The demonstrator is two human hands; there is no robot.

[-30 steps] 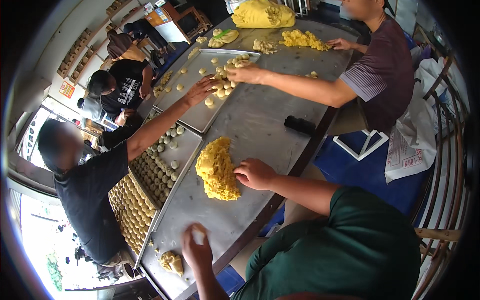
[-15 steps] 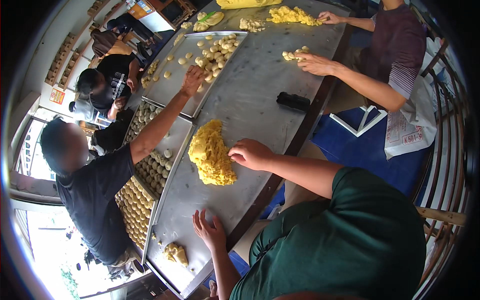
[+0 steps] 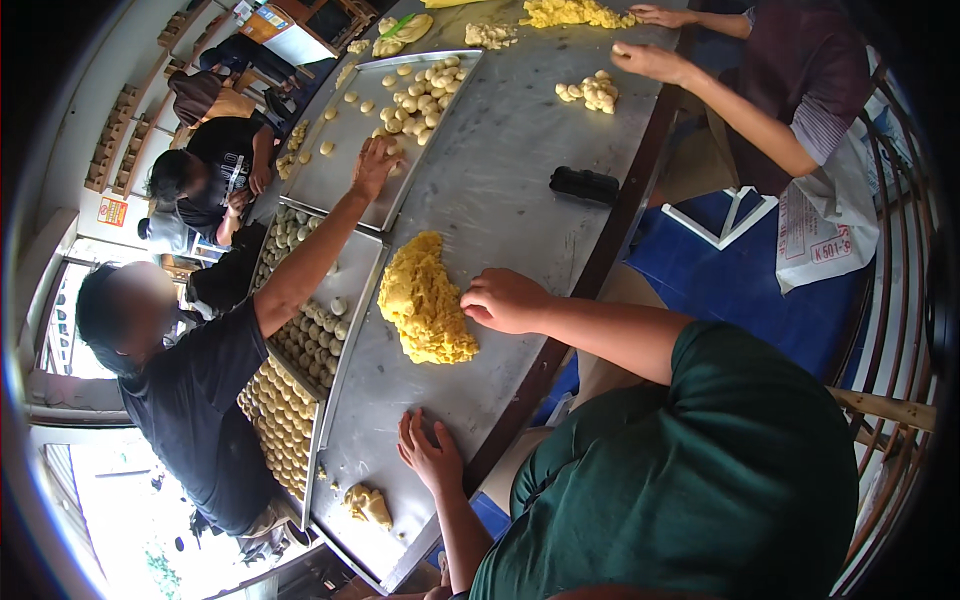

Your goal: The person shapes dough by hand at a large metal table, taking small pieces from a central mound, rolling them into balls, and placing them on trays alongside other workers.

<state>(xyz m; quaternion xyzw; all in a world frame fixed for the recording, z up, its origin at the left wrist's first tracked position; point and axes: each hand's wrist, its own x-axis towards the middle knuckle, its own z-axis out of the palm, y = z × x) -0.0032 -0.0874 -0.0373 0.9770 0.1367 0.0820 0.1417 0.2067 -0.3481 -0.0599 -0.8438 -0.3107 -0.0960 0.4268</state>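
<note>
While the right hand (image 3: pixel 508 300) curls loosely against a soft yellow dough mound (image 3: pixel 425 300) near the worktop's (image 3: pixel 510 170) edge, the left hand (image 3: pixel 430 455) lies flat, fingers spread. Dough looks crumbly, best scooped from beneath.

The scene is viewed from a single head-worn fisheye, aimed steeply down and close over the metal table (image 3: pixel 520 180), whose edges are bent toward the rim.
</note>
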